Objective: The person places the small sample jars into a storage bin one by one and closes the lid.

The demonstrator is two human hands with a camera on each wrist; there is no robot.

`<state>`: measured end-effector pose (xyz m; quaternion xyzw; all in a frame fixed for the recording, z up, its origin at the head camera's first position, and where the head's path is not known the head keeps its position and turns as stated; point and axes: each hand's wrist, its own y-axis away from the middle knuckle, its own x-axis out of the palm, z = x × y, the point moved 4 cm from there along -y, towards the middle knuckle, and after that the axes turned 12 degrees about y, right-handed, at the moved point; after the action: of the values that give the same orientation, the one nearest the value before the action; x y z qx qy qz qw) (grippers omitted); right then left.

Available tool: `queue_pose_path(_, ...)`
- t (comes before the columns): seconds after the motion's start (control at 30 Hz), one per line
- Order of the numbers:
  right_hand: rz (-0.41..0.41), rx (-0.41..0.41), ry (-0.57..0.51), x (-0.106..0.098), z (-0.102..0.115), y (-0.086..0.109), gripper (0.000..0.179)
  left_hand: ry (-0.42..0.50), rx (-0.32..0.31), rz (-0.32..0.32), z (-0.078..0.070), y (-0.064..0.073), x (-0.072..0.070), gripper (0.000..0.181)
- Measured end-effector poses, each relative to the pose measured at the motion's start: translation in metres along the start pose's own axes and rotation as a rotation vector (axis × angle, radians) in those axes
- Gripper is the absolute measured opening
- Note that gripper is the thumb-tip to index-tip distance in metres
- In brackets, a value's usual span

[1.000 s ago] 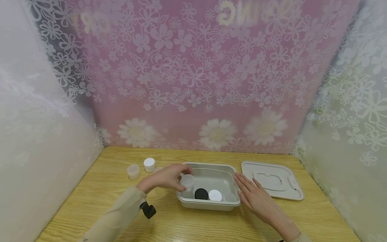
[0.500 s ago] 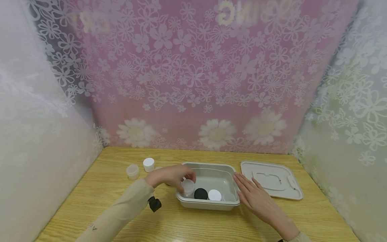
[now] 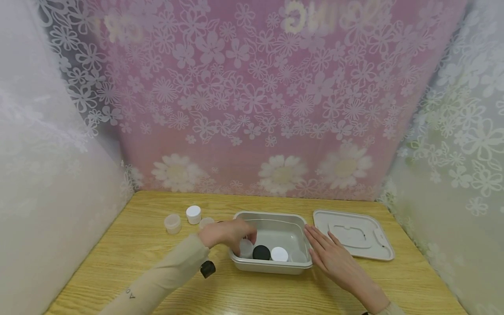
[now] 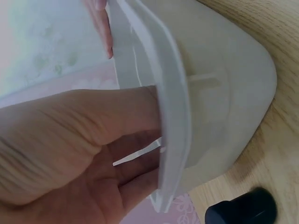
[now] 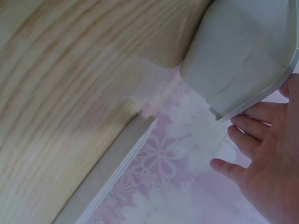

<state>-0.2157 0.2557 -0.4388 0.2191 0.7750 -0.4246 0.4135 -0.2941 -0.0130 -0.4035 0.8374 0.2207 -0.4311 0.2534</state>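
A pale grey plastic box [image 3: 271, 267] stands uncovered on the table. My left hand [image 3: 232, 234] reaches over its left rim and holds a small translucent jar [image 3: 246, 249] in the front left corner. Beside that jar, along the front wall, are a black-lidded jar [image 3: 261, 252], a white-lidded jar [image 3: 279, 254] and a faint clear one [image 3: 298, 257]. In the left wrist view the box wall hides the fingertips of my left hand [image 4: 93, 144]. With fingers straight, my right hand [image 3: 334, 258] rests against the right rim, as the right wrist view also shows.
The box's lid [image 3: 354, 234] lies flat at the right. On the left stand a translucent jar [image 3: 173, 224], a white jar [image 3: 194, 215] and another translucent jar [image 3: 206, 222]. A black jar [image 4: 243, 210] stands on the table close by the box.
My left hand has moved down and slightly right, lowering the translucent jar into the box's front left corner. The right hand has stayed at the rim.
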Motion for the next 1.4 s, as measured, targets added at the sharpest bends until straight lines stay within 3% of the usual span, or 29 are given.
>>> queue_pose_path(0.27, -0.011, -0.002, -0.022, 0.001, 0.001, 0.0, 0.053, 0.057, -0.006, 0.018, 0.004, -0.003, 0.002, 0.026)
queue_pose_path(0.4, -0.017, -0.009, -0.026, 0.001, 0.001, 0.0, 0.052, 0.097, 0.083, -0.052, 0.006, -0.003, -0.002, 0.014)
queue_pose_path(0.53, -0.015, -0.004, -0.016, 0.001, 0.001, 0.001, 0.053, 0.181, 0.163, -0.207, 0.013, 0.001, -0.01, 0.015)
queue_pose_path(0.8, -0.018, -0.003, -0.019, 0.0, 0.001, 0.0, 0.053, 0.546, 0.13, -0.564, 0.039, 0.017, -0.021, 0.025)
queue_pose_path(0.93, -0.022, -0.011, -0.018, 0.001, 0.0, 0.001, 0.053, 0.707, 0.15, -0.71, 0.053, 0.029, -0.021, 0.029)
queue_pose_path(1.2, 0.0, 0.003, -0.016, 0.002, 0.0, 0.002, 0.054, 0.798, 0.145, -0.946, 0.076, 0.057, -0.019, 0.03)
queue_pose_path(1.4, -0.001, 0.0, -0.014, 0.005, -0.001, 0.002, 0.056, 0.823, 0.086, -1.071, 0.105, 0.083, -0.016, 0.034)
